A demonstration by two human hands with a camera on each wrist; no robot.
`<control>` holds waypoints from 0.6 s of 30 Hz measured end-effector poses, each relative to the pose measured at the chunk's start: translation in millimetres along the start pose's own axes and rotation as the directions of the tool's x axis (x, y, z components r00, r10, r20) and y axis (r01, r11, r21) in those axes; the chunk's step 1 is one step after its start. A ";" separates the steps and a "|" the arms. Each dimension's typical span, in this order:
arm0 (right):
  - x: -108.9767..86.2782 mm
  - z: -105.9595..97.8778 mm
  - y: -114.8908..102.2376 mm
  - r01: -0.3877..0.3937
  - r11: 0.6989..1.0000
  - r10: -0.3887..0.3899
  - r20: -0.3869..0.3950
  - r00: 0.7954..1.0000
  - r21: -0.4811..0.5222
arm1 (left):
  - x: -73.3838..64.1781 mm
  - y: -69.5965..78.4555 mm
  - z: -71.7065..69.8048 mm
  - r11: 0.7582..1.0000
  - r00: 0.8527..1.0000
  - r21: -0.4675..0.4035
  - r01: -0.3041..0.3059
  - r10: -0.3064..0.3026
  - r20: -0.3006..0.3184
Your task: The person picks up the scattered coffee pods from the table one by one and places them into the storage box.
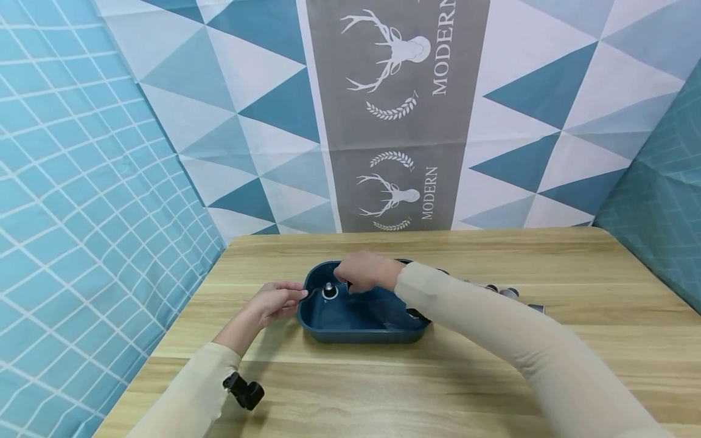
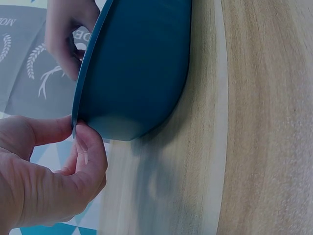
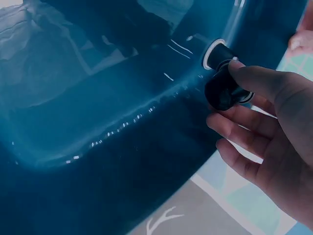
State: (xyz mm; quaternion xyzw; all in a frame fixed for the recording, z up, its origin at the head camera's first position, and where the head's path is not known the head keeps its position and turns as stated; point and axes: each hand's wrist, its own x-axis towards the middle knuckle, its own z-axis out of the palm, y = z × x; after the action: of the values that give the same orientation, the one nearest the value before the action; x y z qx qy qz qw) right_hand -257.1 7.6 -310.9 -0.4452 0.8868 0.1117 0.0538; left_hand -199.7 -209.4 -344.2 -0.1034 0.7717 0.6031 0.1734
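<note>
A dark blue tub [image 1: 361, 336] with rounded corners stands on the wooden table. My left hand [image 1: 276, 301] pinches the tub's left rim between thumb and fingers; the left wrist view shows this grip on the rim [image 2: 88, 58] closely. Inside the tub's left end stands a small black fitting [image 3: 218, 55] with a white ring at its base. Over the tub, my right hand [image 1: 366, 272] holds a short black cylinder [image 3: 222, 90] between thumb and fingers, right beside the fitting. Whether the two touch cannot be made out.
Several small cylindrical pieces [image 1: 509, 292] lie on the table right of the tub, partly behind the right sleeve [image 1: 493, 328]. A patterned cloth [image 1: 263, 115] hangs behind the table [image 1: 591, 267]. Glossy reflections cover the tub's inside; whether it holds water is unclear.
</note>
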 end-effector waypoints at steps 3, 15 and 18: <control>5.1 1.2 -3.5 -0.003 1.000 0.003 0.013 1.000 -0.002 | 1.0 -0.3 -0.7 1.000 1.000 0.000 0.006 -0.006 -0.001; 22.9 8.0 -6.9 -0.011 0.998 0.011 -0.002 1.000 -0.057 | 0.9 -0.2 -0.8 1.000 1.000 0.011 0.015 -0.015 -0.003; 27.5 12.2 -7.6 -0.005 0.994 0.005 -0.002 1.000 -0.109 | 1.2 -0.1 -0.8 1.000 1.000 0.008 0.015 -0.015 -0.002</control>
State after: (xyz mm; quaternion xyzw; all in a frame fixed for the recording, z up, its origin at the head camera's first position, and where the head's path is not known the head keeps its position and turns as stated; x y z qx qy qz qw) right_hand -267.5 -15.1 -329.3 -0.4453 0.8806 0.1596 0.0282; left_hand -200.9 -210.1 -344.5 -0.1089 0.7735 0.5986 0.1776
